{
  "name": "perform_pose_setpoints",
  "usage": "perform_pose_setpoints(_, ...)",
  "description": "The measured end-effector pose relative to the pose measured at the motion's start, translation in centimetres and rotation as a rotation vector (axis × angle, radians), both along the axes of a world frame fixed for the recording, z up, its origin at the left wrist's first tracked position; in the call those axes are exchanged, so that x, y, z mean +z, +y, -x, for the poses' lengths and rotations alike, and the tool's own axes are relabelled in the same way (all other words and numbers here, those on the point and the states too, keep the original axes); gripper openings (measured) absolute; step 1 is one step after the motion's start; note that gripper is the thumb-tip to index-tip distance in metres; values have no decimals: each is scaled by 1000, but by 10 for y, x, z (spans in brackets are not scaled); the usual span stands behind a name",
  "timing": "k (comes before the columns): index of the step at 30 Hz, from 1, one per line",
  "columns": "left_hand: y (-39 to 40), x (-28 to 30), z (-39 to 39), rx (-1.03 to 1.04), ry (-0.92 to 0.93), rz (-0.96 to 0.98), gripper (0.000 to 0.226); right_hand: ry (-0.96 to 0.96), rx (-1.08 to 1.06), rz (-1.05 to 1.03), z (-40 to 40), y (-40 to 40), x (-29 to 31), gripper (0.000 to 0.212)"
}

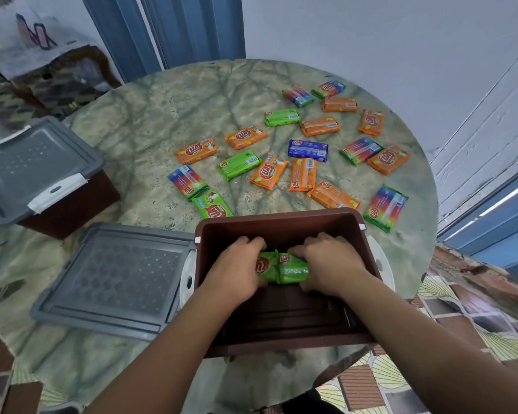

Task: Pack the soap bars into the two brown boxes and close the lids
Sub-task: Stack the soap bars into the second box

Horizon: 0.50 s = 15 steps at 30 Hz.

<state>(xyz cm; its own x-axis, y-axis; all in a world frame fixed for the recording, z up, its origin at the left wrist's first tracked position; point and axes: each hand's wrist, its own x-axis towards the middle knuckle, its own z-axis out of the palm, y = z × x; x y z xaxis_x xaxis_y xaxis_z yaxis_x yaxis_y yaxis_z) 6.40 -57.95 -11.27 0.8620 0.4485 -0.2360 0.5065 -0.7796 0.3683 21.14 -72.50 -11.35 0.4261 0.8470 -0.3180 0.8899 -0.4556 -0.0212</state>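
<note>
Both forearms reach into the open brown box at the near edge of the counter; the left hand and right hand each grasp one green soap bar, the two bars touching end to end inside the box. Its grey lid lies just left of it, and a second brown box with its lid on stands further left. Loose soap bars lie scattered on the counter beyond the open box

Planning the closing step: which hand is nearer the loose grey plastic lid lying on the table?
Left. The left hand is inside the open brown box beside the grey lid; the right hand is farther.
</note>
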Motion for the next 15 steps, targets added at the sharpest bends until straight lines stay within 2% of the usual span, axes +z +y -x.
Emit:
perform_pose_setpoints(3, 15, 17, -1, -77, 44, -36, 39, -1, 5, 1, -1, 0, 0, 78)
perform_pose_setpoints(6, 28, 34, -3, -152, 71, -181, 36, 6, 3, 5, 0, -1, 1, 79)
perform_pose_setpoints(10, 28, 33, 5, -219, 96, -215, 30, 30, -3, 19, -1, -1, 1, 79)
perform_pose_setpoints(12, 25, 28, 9, -341, 160, -322, 34, 37, -1, 25, 0, 0, 0, 78)
perform_pose_setpoints(15, 20, 24, 6, -434, 205, -379, 47, 44, -6, 30, -1, 1, -1, 78)
